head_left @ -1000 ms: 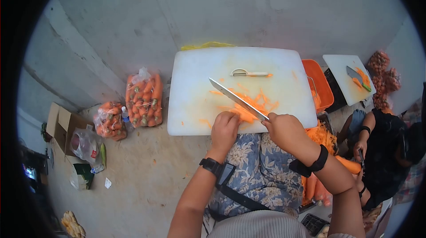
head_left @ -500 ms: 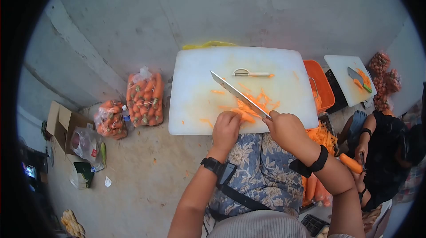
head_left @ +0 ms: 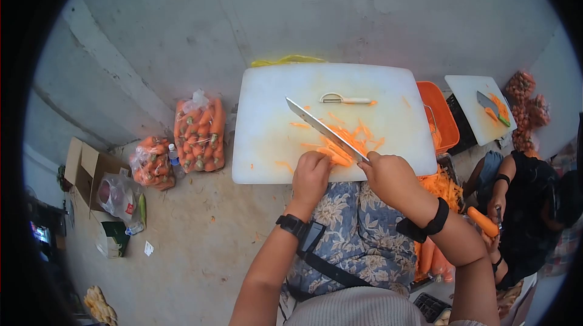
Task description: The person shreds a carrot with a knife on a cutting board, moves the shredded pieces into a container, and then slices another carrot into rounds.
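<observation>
Step in hand looks like cutting: carrot being sliced to strips, judging by the pile. Right hand has its grip clamped round the near end of the long, straight, silver metal knife; handle hidden in the fist. Blade slants across the pile, tip away from the person and to the left. Whether the edge meets the board, cannot tell.

Left hand is at the near edge of the large white rectangular plastic cutting board, fingers bunched together beside the thick orange carrot pieces. Whether its grip pinches them or just butts against them, cannot tell. Pieces lie on the board's near side, between the left fingertips and the blade. Thin orange carrot strips are scattered mostly on the blade's far side, a few loose to the left. White-handled Y-shaped peeler lies unused farther back, well apart from the knife.

Next move, as judged: thick pieces need lining up under the edge, then a pressed cut. Calls for the left hand steadying them with fingertips tucked clear of the blade, right wrist level, short controlled stroke. Main risk: bunched fingertips near the cutting line, and wet pieces probably slipping.
</observation>
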Motion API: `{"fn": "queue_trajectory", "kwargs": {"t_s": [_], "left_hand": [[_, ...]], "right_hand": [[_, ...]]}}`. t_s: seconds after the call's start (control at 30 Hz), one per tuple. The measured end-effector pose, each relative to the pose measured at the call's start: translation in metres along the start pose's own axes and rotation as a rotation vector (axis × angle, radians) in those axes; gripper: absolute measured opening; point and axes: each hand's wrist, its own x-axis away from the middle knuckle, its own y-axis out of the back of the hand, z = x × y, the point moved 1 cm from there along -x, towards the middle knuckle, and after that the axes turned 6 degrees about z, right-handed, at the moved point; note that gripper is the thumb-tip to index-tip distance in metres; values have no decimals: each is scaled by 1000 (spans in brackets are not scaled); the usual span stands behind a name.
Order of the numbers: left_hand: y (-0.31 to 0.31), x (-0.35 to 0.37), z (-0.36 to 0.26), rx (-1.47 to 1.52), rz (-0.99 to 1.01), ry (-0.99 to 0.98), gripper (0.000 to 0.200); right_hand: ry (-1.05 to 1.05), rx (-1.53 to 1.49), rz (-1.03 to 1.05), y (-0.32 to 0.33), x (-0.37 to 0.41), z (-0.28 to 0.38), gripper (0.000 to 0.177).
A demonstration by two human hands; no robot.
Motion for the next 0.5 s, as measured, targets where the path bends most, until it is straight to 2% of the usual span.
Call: {"fn": "queue_trajectory", "kwargs": {"t_s": [0.1, 0.23, 0.4, 0.5], "left_hand": [[0, 1, 1, -9, 16, -13, 18], [0, 3, 0, 6, 9, -18, 18], [0, 0, 0, -15, -15, -21, 18], [-2, 1, 1, -14, 19, -9, 19]], "right_hand": [[29, 11, 33, -36, -9, -21, 27], [60, 18, 37, -26, -12, -22, 27], [-18, -49, -20, 7, 2, 0, 26], [38, -37, 7, -32, -5, -22, 29]]}}
